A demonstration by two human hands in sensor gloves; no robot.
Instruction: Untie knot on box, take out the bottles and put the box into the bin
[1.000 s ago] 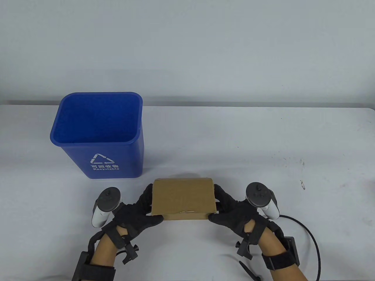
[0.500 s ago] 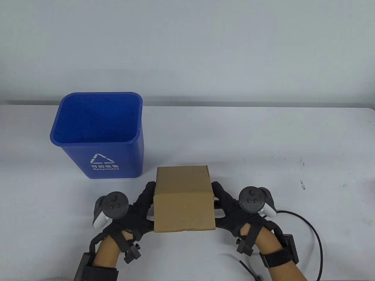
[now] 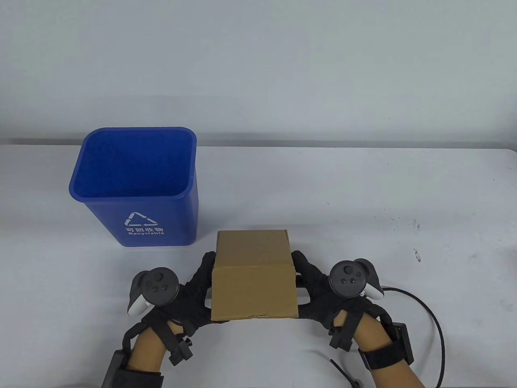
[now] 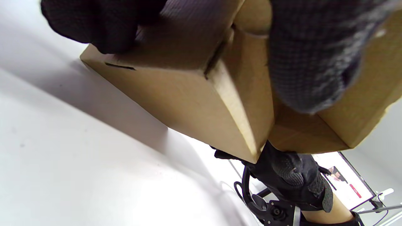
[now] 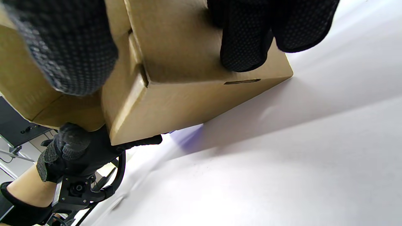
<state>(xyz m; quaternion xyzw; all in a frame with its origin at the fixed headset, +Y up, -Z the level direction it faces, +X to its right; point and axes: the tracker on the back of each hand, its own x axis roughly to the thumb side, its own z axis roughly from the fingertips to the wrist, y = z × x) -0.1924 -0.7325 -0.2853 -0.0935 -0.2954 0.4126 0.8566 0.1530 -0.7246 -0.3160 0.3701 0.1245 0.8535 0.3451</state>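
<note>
Table view: brown box point(image 3: 253, 279) held up between both hands, near front edge of table point(image 3: 363, 194), closed, tilted.
Left hand point(image 3: 190, 293): grip closed around left side of box, fingers on side, thumb under near edge.
Right hand point(image 3: 319, 291): grip closed around right side, same manner.
Wrist views: box lifted off table, shadow below; fingers point(image 5: 241, 40) curled over edge.
Bin point(image 3: 135, 188): blue, upright, open, behind and left of box, apart from it.
</note>
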